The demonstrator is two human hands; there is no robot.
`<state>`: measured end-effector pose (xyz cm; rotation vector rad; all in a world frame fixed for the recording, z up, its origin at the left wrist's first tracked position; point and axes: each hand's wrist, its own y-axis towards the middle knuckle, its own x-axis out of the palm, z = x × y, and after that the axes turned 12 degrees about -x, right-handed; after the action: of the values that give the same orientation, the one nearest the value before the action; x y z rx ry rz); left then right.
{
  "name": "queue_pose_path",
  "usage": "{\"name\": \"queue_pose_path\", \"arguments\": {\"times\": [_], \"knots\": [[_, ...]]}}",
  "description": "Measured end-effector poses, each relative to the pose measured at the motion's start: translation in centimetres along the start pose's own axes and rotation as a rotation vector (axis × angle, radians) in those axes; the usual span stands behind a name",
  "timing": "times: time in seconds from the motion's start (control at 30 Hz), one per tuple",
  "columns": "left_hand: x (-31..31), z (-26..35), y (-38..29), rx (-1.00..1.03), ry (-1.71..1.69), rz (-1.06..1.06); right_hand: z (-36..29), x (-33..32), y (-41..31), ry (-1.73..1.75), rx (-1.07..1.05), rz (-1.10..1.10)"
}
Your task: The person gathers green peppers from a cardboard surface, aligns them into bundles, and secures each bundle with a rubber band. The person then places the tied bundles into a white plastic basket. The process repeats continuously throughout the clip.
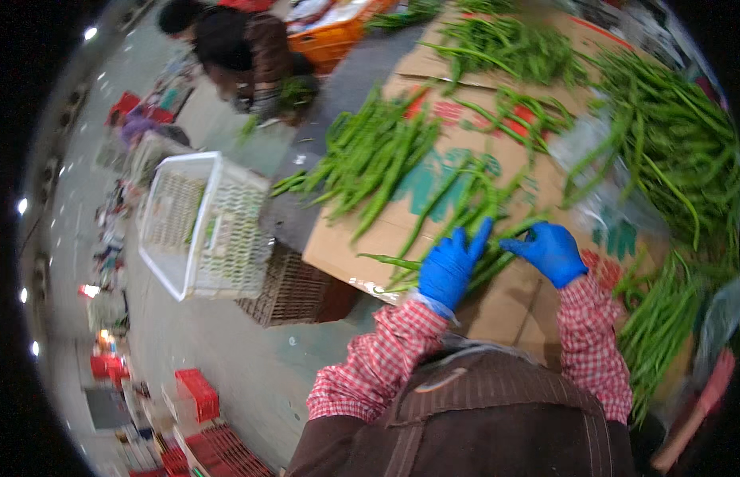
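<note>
Both my hands wear blue gloves over a flattened cardboard sheet (531, 322). Under my left hand (450, 268) lies a loose bunch of long green peppers (459, 208); its fingers are spread over them, and whether it grips any cannot be told. My right hand (549, 253) has thumb and forefinger closed at the end of a long green pepper (522, 228). To the upper left of my hands a thicker bunch of green peppers (376, 155) lies at the cardboard's edge. A large heap (680, 143) is at the right, partly over clear plastic, with another bunch (662, 328) below it.
A white plastic crate (209, 226) stands left of the table on a brown crate (280, 286). A person (244, 53) bends at the table's far left side, near an orange crate (328, 39). More peppers (513, 47) lie at the far end. Red crates (197, 393) stand on the floor.
</note>
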<state>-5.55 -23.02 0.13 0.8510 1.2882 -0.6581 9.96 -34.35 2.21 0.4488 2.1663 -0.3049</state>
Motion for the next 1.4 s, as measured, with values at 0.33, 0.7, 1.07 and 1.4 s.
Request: {"name": "queue_pose_path", "arguments": {"times": [0.33, 0.7, 1.07, 1.4], "knots": [[2.2, 1.3, -0.8, -0.094, -0.128, -0.236, 1.4, 1.6, -6.8, 0.240, 0.085, 0.276], [1.0, 0.3, 3.5, -0.392, -0.216, -0.233, 0.3, 6.6, -7.6, 0.163, -0.046, 0.195], [2.6, -1.8, 5.9, -0.488, -0.111, -0.256, -1.2, 8.5, -5.7, 0.114, 0.027, -0.032], [5.1, -0.3, 4.6, -0.281, -0.412, -0.285, -2.3, 9.4, -4.3, 0.029, -0.131, 0.151]]}}
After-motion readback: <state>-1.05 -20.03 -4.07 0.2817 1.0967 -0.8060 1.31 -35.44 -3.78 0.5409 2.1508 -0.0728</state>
